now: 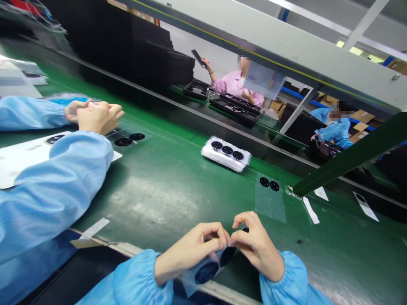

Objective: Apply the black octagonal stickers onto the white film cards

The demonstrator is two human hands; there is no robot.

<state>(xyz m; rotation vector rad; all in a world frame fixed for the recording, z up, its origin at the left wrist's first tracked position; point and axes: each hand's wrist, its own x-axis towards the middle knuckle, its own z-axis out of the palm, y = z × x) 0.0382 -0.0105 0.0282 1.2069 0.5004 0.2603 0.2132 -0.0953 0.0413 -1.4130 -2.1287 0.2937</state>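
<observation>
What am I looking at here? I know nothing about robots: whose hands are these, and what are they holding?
There is no machine here, just a person's bare hands. The single picture comes from a camera on that person's head, looking forward and down. At the bottom, the left hand seems to pinch a clear plastic film with black round discs; the right hand meets it there, though its exact grip is hard to tell. On the shiny green tabletop are a white stack topped with three black discs, another clear film with two discs, and a narrow white strip. At left, the pair of hands with light-blue fabric sleeves belongs to a co-worker.
</observation>
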